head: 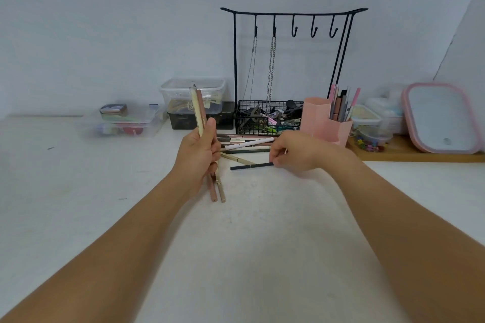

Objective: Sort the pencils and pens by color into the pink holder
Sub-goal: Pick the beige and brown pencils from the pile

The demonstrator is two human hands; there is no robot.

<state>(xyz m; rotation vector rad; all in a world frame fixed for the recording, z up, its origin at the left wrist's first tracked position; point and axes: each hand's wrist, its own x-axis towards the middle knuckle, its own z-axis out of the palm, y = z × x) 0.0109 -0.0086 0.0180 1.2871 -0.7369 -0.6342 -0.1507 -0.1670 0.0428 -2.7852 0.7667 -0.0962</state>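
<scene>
At the far left of the white table (78,191) sits a clear plastic box (123,122) of small coloured items, and right of it a clear lidded tub (193,94) stacked on a dark one. The left hand (200,151) is closed in a fist around a small bundle of pens (198,113), cream and dusty pink, held nearly upright with their lower ends poking out below the palm. Just right of it a loose pile of pens (245,145) lies flat on the table, near the wire basket of a black hook rack (291,65) with two chains hanging. The right hand (294,152) hovers low over the table, fingertips pinched on the right end of a dark pen (250,166) that lies almost level, pointing left. Beyond that hand, on the far right side, stands the pink holder (324,119); its right compartment already holds several pens, pink and grey, standing upright. Farther right a pink-rimmed mirror (441,118) leans on a wooden tray (420,156).
</scene>
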